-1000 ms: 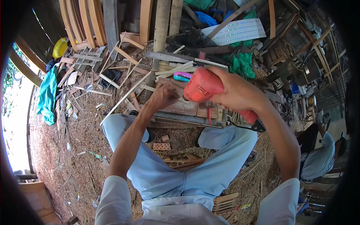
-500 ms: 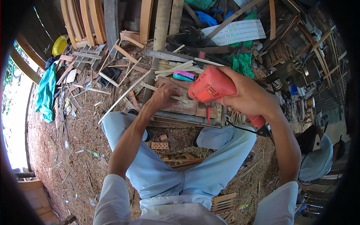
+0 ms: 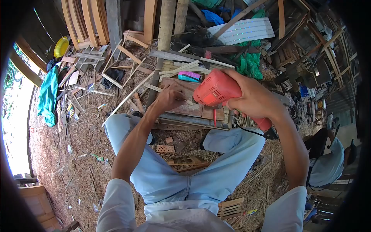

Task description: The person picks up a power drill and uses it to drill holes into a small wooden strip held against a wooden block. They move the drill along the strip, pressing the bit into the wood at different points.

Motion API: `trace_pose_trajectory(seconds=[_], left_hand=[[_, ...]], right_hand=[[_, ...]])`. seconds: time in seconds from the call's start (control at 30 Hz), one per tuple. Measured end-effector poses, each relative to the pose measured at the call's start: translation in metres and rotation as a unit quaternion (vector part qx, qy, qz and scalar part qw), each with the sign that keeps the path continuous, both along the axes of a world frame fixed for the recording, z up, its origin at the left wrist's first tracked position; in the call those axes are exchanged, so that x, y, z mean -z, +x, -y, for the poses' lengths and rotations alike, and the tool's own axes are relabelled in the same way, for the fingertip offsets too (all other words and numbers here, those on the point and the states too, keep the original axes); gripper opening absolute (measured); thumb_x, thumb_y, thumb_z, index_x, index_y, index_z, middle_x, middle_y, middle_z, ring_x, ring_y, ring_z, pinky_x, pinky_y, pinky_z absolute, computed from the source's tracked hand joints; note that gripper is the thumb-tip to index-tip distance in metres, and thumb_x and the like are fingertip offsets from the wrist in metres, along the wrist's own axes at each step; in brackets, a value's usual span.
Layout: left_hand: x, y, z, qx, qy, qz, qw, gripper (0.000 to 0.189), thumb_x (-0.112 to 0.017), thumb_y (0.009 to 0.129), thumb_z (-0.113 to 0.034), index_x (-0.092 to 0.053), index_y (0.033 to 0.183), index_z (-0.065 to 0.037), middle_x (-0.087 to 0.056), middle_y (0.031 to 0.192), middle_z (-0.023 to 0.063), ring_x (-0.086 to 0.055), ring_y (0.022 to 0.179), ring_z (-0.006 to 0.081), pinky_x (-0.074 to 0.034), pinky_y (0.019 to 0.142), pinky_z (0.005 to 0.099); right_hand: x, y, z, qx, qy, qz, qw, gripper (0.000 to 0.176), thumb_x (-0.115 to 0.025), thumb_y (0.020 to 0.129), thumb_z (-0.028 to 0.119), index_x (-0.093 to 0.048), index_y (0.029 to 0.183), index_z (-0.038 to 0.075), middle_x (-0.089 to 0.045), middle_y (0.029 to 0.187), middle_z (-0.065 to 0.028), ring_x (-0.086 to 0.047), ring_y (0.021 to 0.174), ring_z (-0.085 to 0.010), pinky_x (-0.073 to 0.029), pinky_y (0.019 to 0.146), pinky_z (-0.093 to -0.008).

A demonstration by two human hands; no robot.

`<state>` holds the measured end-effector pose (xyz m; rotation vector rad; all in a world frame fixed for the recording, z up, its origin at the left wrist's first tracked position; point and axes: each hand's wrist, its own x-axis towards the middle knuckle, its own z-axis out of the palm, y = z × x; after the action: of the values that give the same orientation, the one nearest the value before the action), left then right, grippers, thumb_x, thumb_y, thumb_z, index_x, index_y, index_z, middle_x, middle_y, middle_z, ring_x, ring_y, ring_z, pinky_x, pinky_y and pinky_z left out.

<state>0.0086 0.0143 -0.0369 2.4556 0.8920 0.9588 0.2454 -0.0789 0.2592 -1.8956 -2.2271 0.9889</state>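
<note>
My right hand [image 3: 253, 98] is wrapped around the handle of a red power drill [image 3: 217, 89], its nose pointing left and down. My left hand [image 3: 171, 97] is closed over a thin wooden strip [image 3: 154, 88], pressing it down on a worn wooden board [image 3: 178, 112]. One end of the strip sticks out left of the hand; pale wood shows by the fingertips, close to the drill's nose. The bit itself is hardly visible. Behind the drill lies a pink and turquoise case [image 3: 189, 76], and a red pencil-like stick [image 3: 215, 118] is at the board's right side.
More thin strips [image 3: 179, 69] lie behind the board. A power cord [image 3: 247, 131] hangs from the drill near my right knee. A block with holes [image 3: 165, 149] sits on the shaving-covered floor between my legs. Another person [image 3: 326, 162] is at far right.
The drill and my right hand have shifted very slightly left. The fingers of my left hand have moved a little over the strip, and less of its right end shows.
</note>
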Motion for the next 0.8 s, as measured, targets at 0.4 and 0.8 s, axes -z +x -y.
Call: trace_pose_trajectory(seconds=[0.4,0.8], left_hand=[[-0.002,0.0,0.0,0.002,-0.006,-0.007,1.0,0.023,-0.082,0.068,-0.023,-0.078,0.087,-0.013,-0.066,0.107,-0.0001,-0.058,0.107,0.0276,-0.044,0.092,0.0425],[-0.007,0.001,-0.003,0.055,-0.053,0.087,0.993,0.031,-0.083,0.063,-0.013,-0.073,0.092,-0.009,-0.067,0.1,0.005,-0.06,0.1,0.0286,-0.045,0.09,0.0408]], right_hand=[[0.0,-0.003,0.001,-0.015,0.016,0.005,1.0,0.071,-0.066,0.077,0.014,-0.041,0.143,0.007,-0.066,0.107,-0.0272,-0.067,0.094,-0.0408,-0.052,0.082,-0.0441],[0.004,-0.009,-0.001,-0.025,0.024,0.015,0.999,0.076,-0.066,0.078,0.008,-0.035,0.148,0.009,-0.067,0.09,-0.0167,-0.065,0.063,-0.0202,-0.054,0.058,-0.0347]])
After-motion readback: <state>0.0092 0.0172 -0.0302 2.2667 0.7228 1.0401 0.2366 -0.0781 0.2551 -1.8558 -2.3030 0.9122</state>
